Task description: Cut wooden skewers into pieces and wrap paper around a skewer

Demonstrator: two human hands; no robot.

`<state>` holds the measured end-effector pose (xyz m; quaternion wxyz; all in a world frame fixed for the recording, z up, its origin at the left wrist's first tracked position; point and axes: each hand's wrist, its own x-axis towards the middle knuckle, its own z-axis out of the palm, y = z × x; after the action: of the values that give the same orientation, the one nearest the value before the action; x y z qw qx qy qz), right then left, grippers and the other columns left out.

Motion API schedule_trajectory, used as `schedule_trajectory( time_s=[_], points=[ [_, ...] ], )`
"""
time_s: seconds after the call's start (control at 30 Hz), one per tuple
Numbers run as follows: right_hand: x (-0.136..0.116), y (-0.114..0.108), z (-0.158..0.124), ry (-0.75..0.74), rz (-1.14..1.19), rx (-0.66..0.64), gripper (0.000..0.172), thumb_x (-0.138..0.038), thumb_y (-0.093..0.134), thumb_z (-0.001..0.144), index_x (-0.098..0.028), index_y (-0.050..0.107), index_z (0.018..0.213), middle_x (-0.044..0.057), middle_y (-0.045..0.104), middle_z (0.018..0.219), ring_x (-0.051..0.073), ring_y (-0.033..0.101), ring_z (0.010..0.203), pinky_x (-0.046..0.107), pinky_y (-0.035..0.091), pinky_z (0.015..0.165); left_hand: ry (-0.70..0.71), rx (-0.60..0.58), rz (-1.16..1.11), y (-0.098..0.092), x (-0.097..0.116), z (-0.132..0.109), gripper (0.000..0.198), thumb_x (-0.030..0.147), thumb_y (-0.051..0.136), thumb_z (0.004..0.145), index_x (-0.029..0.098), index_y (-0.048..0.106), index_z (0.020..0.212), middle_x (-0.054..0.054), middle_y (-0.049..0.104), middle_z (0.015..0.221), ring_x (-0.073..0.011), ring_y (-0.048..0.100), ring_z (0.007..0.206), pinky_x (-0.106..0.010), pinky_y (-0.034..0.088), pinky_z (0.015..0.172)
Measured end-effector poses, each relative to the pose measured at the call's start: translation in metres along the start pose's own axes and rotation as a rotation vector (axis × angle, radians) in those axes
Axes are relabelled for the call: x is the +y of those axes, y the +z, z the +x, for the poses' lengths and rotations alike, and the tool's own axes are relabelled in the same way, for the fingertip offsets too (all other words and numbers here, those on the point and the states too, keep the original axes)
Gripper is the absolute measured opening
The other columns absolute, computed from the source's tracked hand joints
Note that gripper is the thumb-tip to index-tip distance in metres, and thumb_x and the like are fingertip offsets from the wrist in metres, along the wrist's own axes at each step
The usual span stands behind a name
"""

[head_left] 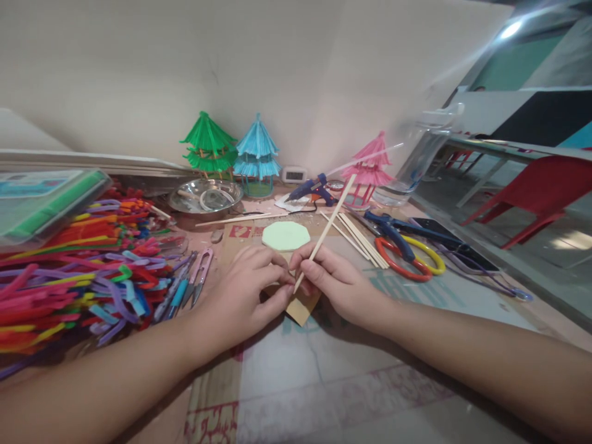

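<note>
A slim wooden stick [327,229] is gripped between the thumb and fingers of the right hand [340,280], slanted with its upper end raised toward the back and its lower end brought to the fingertips of the left hand [263,280]. The left fingers are curled inward; whether anything is pinched by them cannot be told. Below both hands, a corner of tan card [303,309] is exposed. Just beyond them, a pale green polygon [285,236] is laid flat. The left side is bounded by heaped pipe cleaners [92,271], the right by loose sticks [363,242], scissors [411,259] and a phone [456,243] set near the slanting edge of the table [550,327]. Between the forearms, a broad stretch of printed work surface [319,388] is left uncovered toward the near side.
</note>
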<state>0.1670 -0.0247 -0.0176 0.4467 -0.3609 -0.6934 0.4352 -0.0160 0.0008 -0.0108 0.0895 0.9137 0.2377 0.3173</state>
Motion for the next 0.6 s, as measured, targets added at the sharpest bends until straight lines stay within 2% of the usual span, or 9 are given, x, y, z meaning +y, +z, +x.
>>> schedule_trajectory(
  time_s=[0.3, 0.6],
  points=[
    [-0.0043, 0.0006, -0.0006, -0.055, -0.189, -0.012, 0.013, -0.021, 0.036, 0.093, -0.019, 0.049, 0.092, -0.002, 0.048, 0.071, 0.012, 0.048, 0.063, 0.026, 0.039, 0.063, 0.011, 0.007, 0.031, 0.0013, -0.0011, -0.0001, 0.009, 0.018, 0.055, 0.085, 0.019, 0.062, 0.081, -0.003, 0.064, 0.094, -0.0184, 0.056, 0.091, -0.034, 0.044, 0.082],
    [-0.0038, 0.0026, -0.0012, -0.027, -0.164, -0.01, 0.013, -0.022, 0.035, 0.094, -0.019, 0.048, 0.097, -0.003, 0.046, 0.07, 0.013, 0.048, 0.064, 0.027, 0.04, 0.064, 0.013, -0.007, 0.068, 0.0018, -0.002, 0.0008, 0.013, 0.017, 0.05, 0.085, 0.019, 0.061, 0.078, -0.004, 0.065, 0.093, -0.0183, 0.057, 0.088, -0.033, 0.046, 0.079]
  ],
)
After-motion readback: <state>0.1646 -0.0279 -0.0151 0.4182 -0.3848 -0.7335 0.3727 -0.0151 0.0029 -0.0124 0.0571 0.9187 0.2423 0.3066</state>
